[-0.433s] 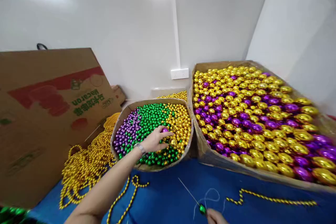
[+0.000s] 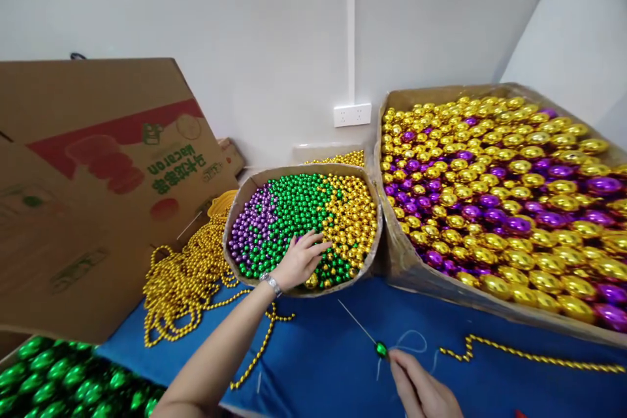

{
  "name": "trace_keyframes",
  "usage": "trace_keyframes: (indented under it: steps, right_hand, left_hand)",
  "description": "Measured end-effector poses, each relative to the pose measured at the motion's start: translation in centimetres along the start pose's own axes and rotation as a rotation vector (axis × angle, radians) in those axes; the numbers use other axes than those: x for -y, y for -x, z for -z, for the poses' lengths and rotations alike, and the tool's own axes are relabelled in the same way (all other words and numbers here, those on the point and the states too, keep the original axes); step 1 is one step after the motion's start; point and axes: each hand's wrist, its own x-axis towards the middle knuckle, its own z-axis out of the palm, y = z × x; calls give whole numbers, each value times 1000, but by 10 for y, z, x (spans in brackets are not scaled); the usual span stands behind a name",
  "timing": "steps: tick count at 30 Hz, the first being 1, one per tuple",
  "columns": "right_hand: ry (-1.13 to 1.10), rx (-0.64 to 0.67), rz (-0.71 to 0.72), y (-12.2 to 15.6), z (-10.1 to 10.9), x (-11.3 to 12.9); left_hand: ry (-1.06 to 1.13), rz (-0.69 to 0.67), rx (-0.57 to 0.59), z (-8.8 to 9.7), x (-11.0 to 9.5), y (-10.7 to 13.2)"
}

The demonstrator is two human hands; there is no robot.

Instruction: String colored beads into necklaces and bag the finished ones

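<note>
My left hand (image 2: 301, 260), with a watch on the wrist, reaches into a cardboard box (image 2: 376, 235) of small purple, green and gold beads. Its fingers are bent over the green beads (image 2: 298, 199). A larger gold bead (image 2: 311, 280) shows under the palm and a bit of purple behind the knuckles; both appear held, though the palm is hidden. Low on the right, my right hand (image 2: 424, 385) pinches the lower end of a long thin needle (image 2: 356, 320). A green bead (image 2: 381, 349) sits on the needle just ahead of the fingertips, and pale thread (image 2: 414, 339) loops beside it.
A large box (image 2: 399, 268) of gold and purple oval beads stands right. Gold bead strands (image 2: 196, 274) heap at left on the blue table (image 2: 304, 353), and another gold strand (image 2: 539, 356) lies right. A tilted carton (image 2: 108, 209) leans left above green oval beads (image 2: 53, 375).
The view has shifted, with things now higher and further right. My left hand has drawn nearer to the box's front, the gold and purple beads moving with it. My right hand still pinches the needle.
</note>
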Motion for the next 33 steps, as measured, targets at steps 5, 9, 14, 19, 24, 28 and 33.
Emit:
trace_keyframes:
  steps: [5, 9, 14, 19, 24, 28, 33]
  right_hand:
    - [24, -29, 11, -5, -8, 2]
    - [55, -49, 14, -10, -12, 5]
    - [64, -47, 6, -16, -14, 11]
    - [84, -31, 25, -16, -15, 11]
    - [115, -16, 54, -15, -18, 8]
    - [109, -13, 61, -14, -19, 7]
    - [83, -11, 17, -17, -18, 7]
  left_hand:
    - [82, -67, -109, -10, 17, 7]
    - [60, -83, -106, -11, 24, 6]
    - [-117, -32, -87, 6, 7, 14]
    - [-193, -56, -68, 19, -9, 33]
    - [-144, -64, -9, 13, -2, 45]
    - [-153, -96, 21, 9, 6, 52]
    - [-123, -83, 19, 4, 8, 55]
